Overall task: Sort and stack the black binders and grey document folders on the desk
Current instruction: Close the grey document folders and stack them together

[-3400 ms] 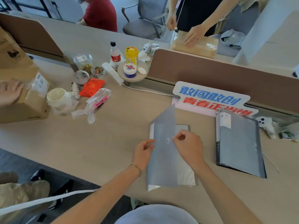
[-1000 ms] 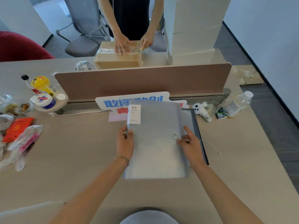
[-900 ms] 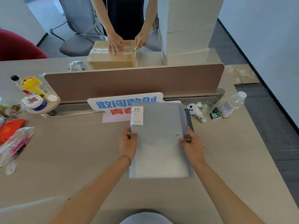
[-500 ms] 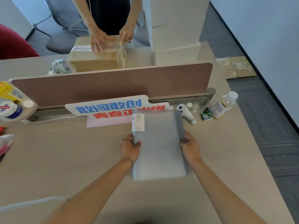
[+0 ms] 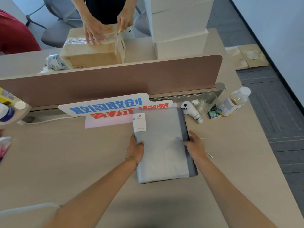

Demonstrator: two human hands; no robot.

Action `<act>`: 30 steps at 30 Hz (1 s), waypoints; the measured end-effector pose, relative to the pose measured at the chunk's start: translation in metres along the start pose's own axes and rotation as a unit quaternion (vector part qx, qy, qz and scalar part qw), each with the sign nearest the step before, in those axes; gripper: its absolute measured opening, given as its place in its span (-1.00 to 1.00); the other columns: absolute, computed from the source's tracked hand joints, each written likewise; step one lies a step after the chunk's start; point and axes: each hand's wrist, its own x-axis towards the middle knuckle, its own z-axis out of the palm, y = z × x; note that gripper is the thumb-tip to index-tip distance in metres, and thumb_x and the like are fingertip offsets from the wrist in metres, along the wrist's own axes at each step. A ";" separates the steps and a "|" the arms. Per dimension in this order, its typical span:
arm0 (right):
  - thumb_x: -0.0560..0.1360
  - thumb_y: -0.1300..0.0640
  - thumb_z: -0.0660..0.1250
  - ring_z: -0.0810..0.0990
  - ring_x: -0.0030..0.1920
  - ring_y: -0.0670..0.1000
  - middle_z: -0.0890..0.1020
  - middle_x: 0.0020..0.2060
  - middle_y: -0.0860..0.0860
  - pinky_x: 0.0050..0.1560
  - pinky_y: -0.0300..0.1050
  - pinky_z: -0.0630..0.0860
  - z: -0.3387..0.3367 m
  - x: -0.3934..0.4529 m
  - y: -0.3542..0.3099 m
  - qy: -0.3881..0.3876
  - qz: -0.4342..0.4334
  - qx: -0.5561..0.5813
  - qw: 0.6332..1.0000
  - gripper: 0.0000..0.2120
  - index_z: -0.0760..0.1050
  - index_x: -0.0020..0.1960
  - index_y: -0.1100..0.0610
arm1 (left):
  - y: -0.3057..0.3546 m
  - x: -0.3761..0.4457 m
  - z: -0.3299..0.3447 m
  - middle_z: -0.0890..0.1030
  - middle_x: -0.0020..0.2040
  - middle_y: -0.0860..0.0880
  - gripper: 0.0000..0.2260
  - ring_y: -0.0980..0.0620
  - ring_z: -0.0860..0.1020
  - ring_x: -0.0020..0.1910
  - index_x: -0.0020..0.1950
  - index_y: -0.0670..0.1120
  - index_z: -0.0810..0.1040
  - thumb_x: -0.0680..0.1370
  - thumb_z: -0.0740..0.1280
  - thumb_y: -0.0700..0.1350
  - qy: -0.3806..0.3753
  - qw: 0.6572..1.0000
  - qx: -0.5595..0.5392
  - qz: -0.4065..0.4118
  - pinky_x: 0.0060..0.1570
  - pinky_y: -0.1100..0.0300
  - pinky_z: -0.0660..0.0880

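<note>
A pale grey document folder point(image 5: 162, 145) with a white "20" label point(image 5: 139, 122) lies flat on top of the black binder point(image 5: 191, 167). Only a dark strip of the binder shows, along the right and bottom edges. My left hand point(image 5: 135, 149) holds the folder's left edge, thumb on top. At the stack's right edge, my right hand point(image 5: 195, 145) grips the binder strip next to the folder's small snap button point(image 5: 177, 138). The stack rests on the desk point(image 5: 82, 162).
A blue-and-red lettered sign point(image 5: 107, 107) leans on the brown divider point(image 5: 115, 79) just behind the stack. A white toy figure point(image 5: 191, 111), small packets and a bottle point(image 5: 234, 101) sit right of it. The desk's right edge is close. Across the divider, another person handles a cardboard box point(image 5: 93, 53).
I carried the grey folder from the middle of the desk to the right and laid it on the black binder. My hands now sit at the stack's two side edges.
</note>
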 end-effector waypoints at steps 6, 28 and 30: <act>0.42 0.33 0.28 0.52 -0.17 0.05 0.59 -0.23 0.00 -0.08 -0.05 0.44 0.000 0.005 0.005 -0.010 0.023 0.059 0.998 -0.85 0.51 -0.02 0.23 | 0.003 -0.002 0.020 0.54 0.20 -0.02 -0.51 -0.07 0.49 0.00 0.51 0.06 0.26 0.59 0.18 -0.21 0.004 0.999 -0.046 -0.014 0.04 0.17 0.36; 0.14 0.28 0.29 0.61 -0.09 0.10 0.65 -0.08 0.09 -0.20 -0.04 0.47 0.026 -0.058 0.010 0.003 -0.031 0.066 0.997 -0.57 0.48 0.02 0.17 | 0.012 -0.081 -0.071 0.63 -0.02 -0.03 -0.52 0.13 0.55 -0.17 0.17 -0.04 0.47 0.26 0.37 -0.27 -0.023 0.966 -0.186 0.178 -0.22 0.26 0.51; 0.27 0.36 0.39 0.64 -0.04 0.05 0.69 -0.04 0.04 -0.12 -0.02 0.52 0.026 -0.061 0.009 0.035 -0.107 0.025 0.993 -0.62 0.50 0.07 0.17 | 0.010 -0.089 -0.082 0.65 0.03 0.04 -0.51 0.20 0.58 -0.08 0.26 -0.06 0.47 0.34 0.36 -0.31 -0.010 0.954 -0.191 0.231 -0.13 0.28 0.55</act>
